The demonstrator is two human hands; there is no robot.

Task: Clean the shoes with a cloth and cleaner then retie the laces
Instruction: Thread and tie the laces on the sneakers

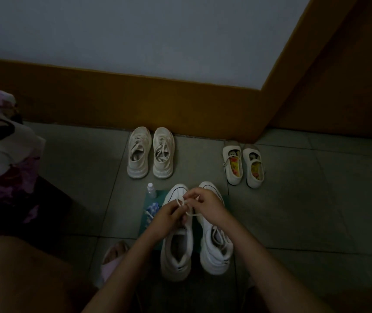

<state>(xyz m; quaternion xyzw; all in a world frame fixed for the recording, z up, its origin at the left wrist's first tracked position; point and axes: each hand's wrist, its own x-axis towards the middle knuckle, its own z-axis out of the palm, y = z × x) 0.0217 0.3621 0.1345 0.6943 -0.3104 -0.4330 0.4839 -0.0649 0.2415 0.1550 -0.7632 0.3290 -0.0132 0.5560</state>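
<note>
**Lace work on the left-side sneaker, both hands engaged**

Fingers: the left hand (169,214) and right hand (208,205) are both curled and pinching the white lace (181,201). They hold it just above the forward eyelets of the left sneaker (176,251). A small loop shows between the hands. The light is too dim to tell whether it is a knot or a half-made bow.

Handling, judged: the lace looks soft, limp and light, and it will not keep a loop unless pinched. The best hold is close to the crossing, with tension kept on both strands, since a slack pinch would let it slide. The sneaker has a thick, stiff-looking sole and stands by itself, so it likely needs no bracing.

Outward: the right sneaker (216,249) stands just beside it, and its lace state is unclear. Both rest on a green mat (145,224) on the tiled floor (304,211). A spray bottle (151,190) and a blue patterned cloth (153,208) lie left of the toe, with no hand on them. The step is probably retying, with wiping done for this pair.

Farther off, a pale laced pair (151,152) sits by the wall. A small strapped pair (243,164) sits to its right.
</note>
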